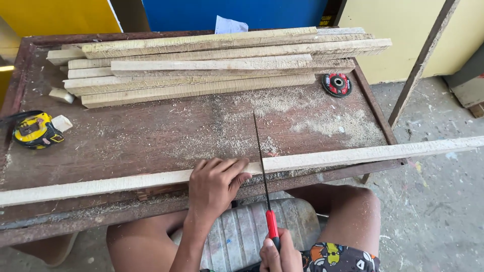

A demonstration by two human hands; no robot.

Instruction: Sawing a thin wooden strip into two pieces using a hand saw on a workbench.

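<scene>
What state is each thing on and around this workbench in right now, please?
Long wooden strip: flat across the bench's near edge, saw blade crossing it.
Hand saw: red handle gripped, blade on the strip.
Left hand: pressing the strip down.
Right hand: closed on the saw handle.
Tape measure: lying closed.
Wood strips: stacked.
Flap disc: lying flat.

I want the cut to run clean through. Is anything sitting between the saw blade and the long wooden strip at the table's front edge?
Nothing visible. The saw blade lies straight across the long wooden strip, right beside the fingers of the left hand pressing the strip down. The right hand holds the red handle. Only sawdust lies nearby.
</scene>
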